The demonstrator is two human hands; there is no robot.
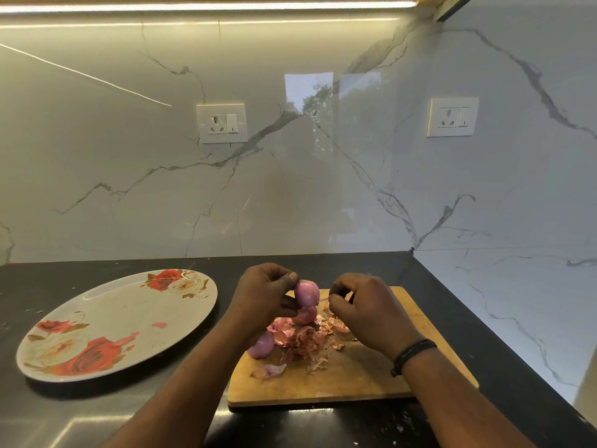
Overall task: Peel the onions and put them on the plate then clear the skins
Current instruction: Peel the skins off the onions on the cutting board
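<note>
Head view: black desk (97, 412) in a corner of marble-veined wall panels (290, 189), two switch sockets (222, 123), light strip overhead. Floral plate (116, 324) on the left, wooden cutting board (355, 376) beside it. Left hand (261, 299) grip curled round a peeled red onion (307, 294) above the board. Right hand (365, 310) grip pinched on a thin skin strip (324, 299) at the onion's side. Two more onions (261, 345) and loose skins (307, 341) on the board.

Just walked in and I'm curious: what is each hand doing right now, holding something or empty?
Left hand: holds an onion above the cutting board.
Right hand: pinches a thin strip of skin coming off that onion.
</note>
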